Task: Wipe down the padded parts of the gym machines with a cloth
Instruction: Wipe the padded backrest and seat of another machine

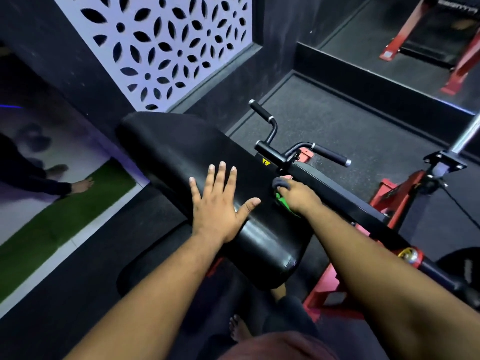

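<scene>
The left hand (218,203) lies flat, fingers straight and spread, on top of the black pad (181,162). At its 3 o'clock the right hand (298,196) grips a green-and-grey cloth (281,197), pressed against the pad's right edge. 2 black handles (330,154) stand at 1 o'clock.

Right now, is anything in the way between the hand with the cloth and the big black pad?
Nothing visible. The right hand grips the cloth right at the pad's right edge. The left hand lies flat on top of the pad, on part of the surface to be wiped.
</scene>
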Demonstrator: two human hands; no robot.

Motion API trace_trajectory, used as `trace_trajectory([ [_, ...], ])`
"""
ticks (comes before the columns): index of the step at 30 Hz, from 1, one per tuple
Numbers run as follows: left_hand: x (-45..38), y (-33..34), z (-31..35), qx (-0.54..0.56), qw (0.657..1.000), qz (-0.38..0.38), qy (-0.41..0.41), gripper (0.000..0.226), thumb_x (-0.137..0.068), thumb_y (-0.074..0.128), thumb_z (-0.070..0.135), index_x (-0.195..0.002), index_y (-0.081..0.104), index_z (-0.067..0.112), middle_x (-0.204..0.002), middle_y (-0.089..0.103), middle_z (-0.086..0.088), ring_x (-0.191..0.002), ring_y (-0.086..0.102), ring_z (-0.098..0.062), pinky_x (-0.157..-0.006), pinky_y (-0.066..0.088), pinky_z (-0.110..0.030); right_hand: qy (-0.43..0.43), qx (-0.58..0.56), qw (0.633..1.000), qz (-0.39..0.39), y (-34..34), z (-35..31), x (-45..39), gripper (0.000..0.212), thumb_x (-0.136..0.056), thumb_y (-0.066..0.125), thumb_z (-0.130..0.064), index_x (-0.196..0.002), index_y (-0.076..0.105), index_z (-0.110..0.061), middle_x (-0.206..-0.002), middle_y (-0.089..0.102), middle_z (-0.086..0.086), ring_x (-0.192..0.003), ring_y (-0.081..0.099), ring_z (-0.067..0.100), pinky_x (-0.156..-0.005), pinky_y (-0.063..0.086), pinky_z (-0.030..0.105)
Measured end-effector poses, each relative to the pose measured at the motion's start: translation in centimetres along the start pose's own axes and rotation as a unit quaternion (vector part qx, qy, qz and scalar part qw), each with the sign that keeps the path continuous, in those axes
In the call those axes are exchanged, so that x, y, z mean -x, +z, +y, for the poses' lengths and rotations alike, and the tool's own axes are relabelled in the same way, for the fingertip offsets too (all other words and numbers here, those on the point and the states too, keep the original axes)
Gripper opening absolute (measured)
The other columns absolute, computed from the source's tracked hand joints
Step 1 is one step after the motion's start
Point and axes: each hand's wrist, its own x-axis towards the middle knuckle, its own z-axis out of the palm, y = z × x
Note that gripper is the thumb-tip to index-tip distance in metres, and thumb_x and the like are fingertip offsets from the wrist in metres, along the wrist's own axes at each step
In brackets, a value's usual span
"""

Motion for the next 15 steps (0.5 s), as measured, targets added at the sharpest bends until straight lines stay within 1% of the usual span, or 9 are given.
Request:
trace_trajectory([
  [3,-0.2,0.0,-0.1,-0.005,1.0,0.0,0.004,0.1,-0.085,-0.005,0.087,-0.163,0.005,0.026,-0.172,-0.004,-0.001,-0.158,-0.01,-0.023,-0.122,-0.004,-0.065,-0.061,-0.032,0.998,-0.004,0.1,-2.1,2.4,0.06,-0.083,0.036,-0.065,-0.139,0.05,-0.05,-0.148,0.051,-0.022,-0.137,0.051,0.016,-0.114,0.04,0.04],
  [4,-0.1,0.0,-0.1,-0.005,1.0,0.005,0.003,0.1,-0.085,-0.005,0.087,-0.163,0.008,0.026,-0.172,-0.002,-0.001,-0.158,-0.008,-0.023,-0.122,-0.002,-0.066,-0.105,-0.045,0.993,-0.004,0.4,-2.7,4.0,0.059,-0.085,0.039,-0.063,-0.142,0.048,-0.051,-0.152,0.047,-0.022,-0.141,0.046,0.011,-0.117,0.037,0.039],
  [6,-0.2,0.2,-0.1,-0.004,1.0,0.009,0.003,0.101,-0.085,-0.002,0.088,-0.163,0.012,0.025,-0.172,0.003,-0.002,-0.158,-0.004,-0.024,-0.122,-0.001,-0.066,-0.213,-0.048,0.976,-0.008,0.6,-4.1,7.1,0.057,-0.092,0.043,-0.049,-0.149,0.044,-0.044,-0.156,0.041,-0.019,-0.146,0.034,0.002,-0.117,0.034,0.034],
  [7,-0.1,0.2,-0.1,-0.004,1.0,0.008,0.006,0.101,-0.086,-0.001,0.088,-0.163,0.014,0.025,-0.172,0.005,-0.002,-0.158,-0.003,-0.024,-0.122,0.0,-0.066,-0.258,-0.038,0.965,-0.005,0.9,-4.3,7.0,0.06,-0.092,0.044,-0.045,-0.151,0.041,-0.041,-0.157,0.041,-0.017,-0.147,0.032,0.001,-0.115,0.035,0.035],
  [8,-0.2,0.2,-0.1,-0.006,1.0,0.001,0.008,0.101,-0.086,0.0,0.089,-0.163,0.014,0.025,-0.171,0.006,-0.002,-0.158,-0.002,-0.024,-0.121,-0.001,-0.066,-0.272,-0.037,0.961,0.001,1.1,-4.2,5.7,0.062,-0.091,0.044,-0.046,-0.152,0.039,-0.04,-0.158,0.042,-0.014,-0.148,0.033,0.003,-0.116,0.035,0.037],
  [10,-0.2,0.0,-0.1,-0.013,1.0,-0.003,0.008,0.101,-0.085,-0.001,0.089,-0.163,0.013,0.026,-0.171,0.005,-0.001,-0.158,-0.003,-0.023,-0.121,-0.002,-0.066,-0.213,-0.035,0.976,0.013,1.2,-3.6,0.9,0.065,-0.089,0.039,-0.055,-0.153,0.035,-0.044,-0.158,0.042,-0.01,-0.147,0.037,0.011,-0.116,0.037,0.048],
  [11,-0.2,-0.1,-0.1,-0.016,1.0,-0.005,0.006,0.1,-0.085,-0.002,0.089,-0.163,0.011,0.027,-0.171,0.004,0.0,-0.158,-0.004,-0.022,-0.122,-0.003,-0.065,-0.17,-0.034,0.985,0.023,1.0,-3.4,-1.3,0.064,-0.089,0.038,-0.057,-0.152,0.035,-0.046,-0.158,0.042,-0.009,-0.145,0.04,0.015,-0.115,0.038,0.05],
  [13,-0.1,-0.3,0.0,-0.018,1.0,-0.009,0.001,0.1,-0.085,-0.003,0.089,-0.163,0.009,0.028,-0.171,0.003,0.001,-0.158,-0.007,-0.021,-0.122,-0.006,-0.063,-0.093,-0.039,0.995,0.021,0.5,-3.7,-4.9,0.048,-0.094,0.043,-0.048,-0.142,0.046,-0.047,-0.152,0.05,-0.007,-0.138,0.049,0.022,-0.11,0.042,0.048],
  [15,0.0,-0.3,0.1,-0.018,1.0,-0.011,0.001,0.1,-0.085,-0.002,0.089,-0.163,0.01,0.028,-0.171,0.004,0.001,-0.158,-0.006,-0.02,-0.122,-0.006,-0.063,-0.075,-0.038,0.996,0.025,0.4,-5.2,-6.7,0.036,-0.095,0.045,-0.042,-0.129,0.055,-0.044,-0.145,0.056,-0.01,-0.131,0.055,0.025,-0.106,0.045,0.046],
])
